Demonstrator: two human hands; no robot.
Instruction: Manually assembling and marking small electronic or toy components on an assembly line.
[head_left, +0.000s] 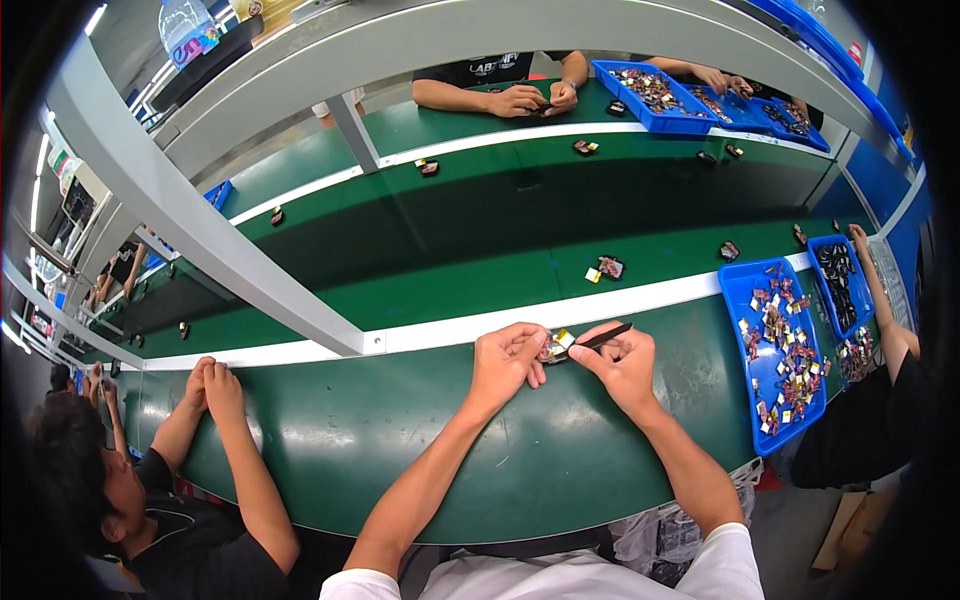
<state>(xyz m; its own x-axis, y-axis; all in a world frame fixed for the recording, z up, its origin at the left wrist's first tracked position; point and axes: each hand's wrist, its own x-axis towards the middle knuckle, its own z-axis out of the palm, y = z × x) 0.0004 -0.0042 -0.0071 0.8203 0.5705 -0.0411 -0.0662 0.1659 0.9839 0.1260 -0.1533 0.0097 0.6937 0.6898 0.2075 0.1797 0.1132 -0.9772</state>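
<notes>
At the bottom centre of the frame two bare forearms rise from white sleeves over the green workbench (400,440), meeting just below the middle of the picture. The left hand (506,358) is curled, its fingers and thumb pinched shut around a small electronic part (556,346) with a yellow patch and reddish-brown bits, which sits between the two hands just short of the white strip (450,328) edging the bench. The right hand (622,362) is closed in a pen-like grip on black tweezers (598,340), whose tip points left and touches the part. To the right, in the lower right of the frame, a blue tray (745,350) lies on the bench filled with many similar small parts; a second blue tray (826,248) stands beyond it, with another person's arm (880,300) beside it. In the lower left a person in a dark shirt rests both hands (212,385) together on the same bench. Past the white strip runs a darker green conveyor belt (450,220), carrying a loose part with a yellow tag (606,268) just above centre and several others well apart. At the top centre, on the far bench, another person's hands (535,98) work together beside more blue trays (640,112) in the upper right.
</notes>
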